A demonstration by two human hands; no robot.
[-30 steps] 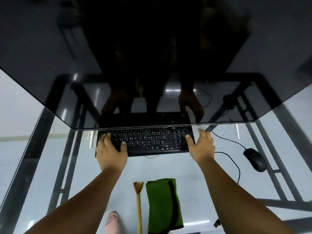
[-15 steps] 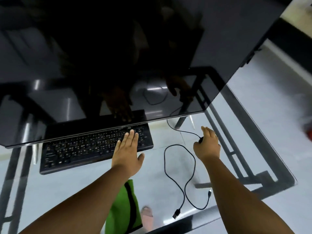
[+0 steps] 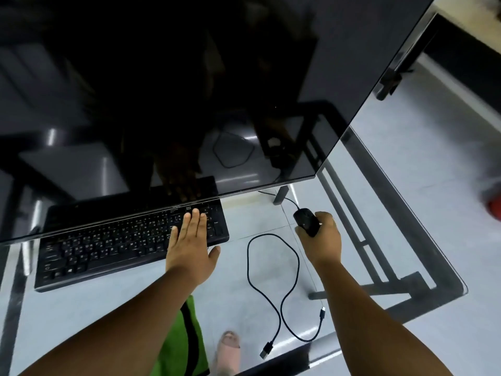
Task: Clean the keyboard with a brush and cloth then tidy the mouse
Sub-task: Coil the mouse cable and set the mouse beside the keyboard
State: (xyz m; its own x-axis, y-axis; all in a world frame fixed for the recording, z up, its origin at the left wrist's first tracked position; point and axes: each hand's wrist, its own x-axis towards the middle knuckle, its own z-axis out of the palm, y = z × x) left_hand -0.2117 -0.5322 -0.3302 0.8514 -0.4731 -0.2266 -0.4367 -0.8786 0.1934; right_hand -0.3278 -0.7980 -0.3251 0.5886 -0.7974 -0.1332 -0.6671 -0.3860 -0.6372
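Keyboard: a black keyboard (image 3: 108,245) was seen lying flat on the glass table (image 3: 379,213), its far edge tucked under the lower edge of the dark monitor (image 3: 189,77).
Left hand: the left hand (image 3: 189,248) was laid palm down on the right end of the keyboard, fingers straight and close together, thumb spread out past the keyboard's near edge; nothing was held in it.
Right hand: the right hand (image 3: 322,240) was seen to the right of the keyboard, well apart from it, with fingers and thumb curled round the mouse.
Mouse: the black mouse (image 3: 306,221) was gripped at its near end, its front pointed away toward the monitor; whether it was raised off the glass could not be told.
Cable: the black cable (image 3: 273,267) was seen looped on the glass between the keyboard and the right forearm, its plug end lying loose nearer than the keyboard.
Cloth: a green cloth (image 3: 187,346) with a black stripe was seen nearer than the keyboard, partly hidden under the left forearm.
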